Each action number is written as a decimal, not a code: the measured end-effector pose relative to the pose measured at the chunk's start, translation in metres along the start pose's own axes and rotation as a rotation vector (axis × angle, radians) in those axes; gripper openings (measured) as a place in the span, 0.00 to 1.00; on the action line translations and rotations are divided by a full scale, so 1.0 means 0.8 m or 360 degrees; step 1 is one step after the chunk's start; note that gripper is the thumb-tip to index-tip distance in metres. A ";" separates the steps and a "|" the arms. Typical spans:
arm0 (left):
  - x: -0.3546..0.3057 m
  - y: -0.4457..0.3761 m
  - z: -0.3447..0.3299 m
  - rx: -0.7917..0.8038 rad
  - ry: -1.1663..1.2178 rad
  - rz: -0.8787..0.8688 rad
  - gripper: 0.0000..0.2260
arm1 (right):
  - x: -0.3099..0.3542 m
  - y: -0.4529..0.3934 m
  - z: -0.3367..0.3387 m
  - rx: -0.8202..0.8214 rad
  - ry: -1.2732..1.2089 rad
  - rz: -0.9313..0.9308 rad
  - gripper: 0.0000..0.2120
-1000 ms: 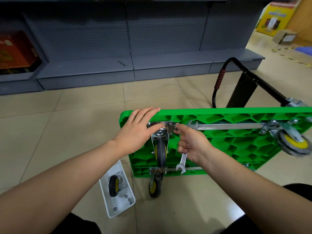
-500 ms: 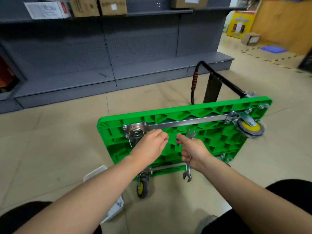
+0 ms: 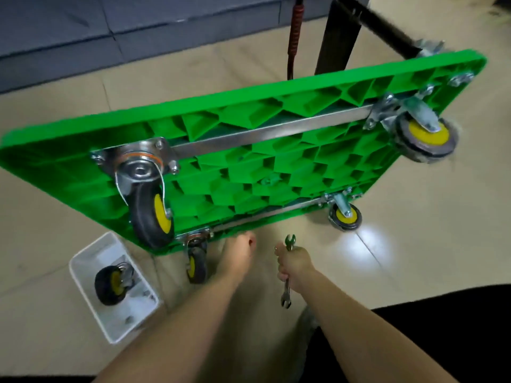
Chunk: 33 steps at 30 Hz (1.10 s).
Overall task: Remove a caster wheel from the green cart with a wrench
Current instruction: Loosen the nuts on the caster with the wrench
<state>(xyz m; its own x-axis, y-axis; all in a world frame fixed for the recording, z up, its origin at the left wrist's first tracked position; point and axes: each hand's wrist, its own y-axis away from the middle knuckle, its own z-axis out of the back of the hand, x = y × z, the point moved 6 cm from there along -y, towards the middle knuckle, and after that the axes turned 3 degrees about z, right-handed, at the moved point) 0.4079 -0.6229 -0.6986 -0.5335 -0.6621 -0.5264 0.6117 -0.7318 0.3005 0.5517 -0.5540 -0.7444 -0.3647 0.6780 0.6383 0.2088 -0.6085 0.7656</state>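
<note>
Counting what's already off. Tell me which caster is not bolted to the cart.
The caster lying in the white tray, left of the cart; the other four sit on the cart's underside.

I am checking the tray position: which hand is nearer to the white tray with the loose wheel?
Left. The left hand is to the right of the white tray, past a cart wheel; the right hand, gripping the wrench, is farther right.

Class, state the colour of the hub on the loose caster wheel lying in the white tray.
Yellow, on the caster wheel in the head view.
</note>
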 end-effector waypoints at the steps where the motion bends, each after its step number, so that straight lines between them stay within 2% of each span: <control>1: 0.012 -0.004 -0.017 0.0074 0.0005 0.0038 0.10 | -0.016 -0.011 -0.001 -0.0003 0.0014 -0.0054 0.10; 8: 0.072 -0.015 -0.087 0.0384 -0.0068 0.0136 0.06 | -0.084 -0.067 -0.007 -0.0107 0.0535 -0.0214 0.14; 10: 0.081 -0.017 -0.097 0.0421 -0.0102 0.0157 0.07 | -0.088 -0.078 -0.003 -0.0141 0.0758 -0.0208 0.16; 15: 0.083 -0.016 -0.101 0.0445 -0.0113 0.0165 0.06 | -0.096 -0.089 0.001 -0.0152 0.0981 -0.0190 0.21; 18: 0.071 -0.011 -0.089 0.0412 -0.0065 0.0155 0.06 | -0.086 -0.085 0.003 -0.0175 0.0890 -0.0175 0.19; 21: 0.050 -0.004 -0.066 0.0344 0.0010 0.0137 0.06 | -0.052 -0.053 0.002 -0.0130 0.0689 -0.0111 0.07; 25: -0.005 0.013 -0.012 0.0187 0.0022 -0.0007 0.06 | 0.008 0.003 -0.010 0.0037 0.0300 0.0108 0.11; 33: -0.110 0.063 0.148 -0.0218 0.0116 -0.0331 0.07 | 0.145 0.123 -0.029 0.0266 0.0134 0.0500 0.10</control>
<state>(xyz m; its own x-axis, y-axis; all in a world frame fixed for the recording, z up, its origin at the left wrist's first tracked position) 0.4165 -0.6208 -0.5431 -0.6154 -0.4826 -0.6232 0.5694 -0.8189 0.0720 0.5092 -0.5447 -0.5970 -0.3311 0.4281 0.8409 0.4656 -0.7010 0.5402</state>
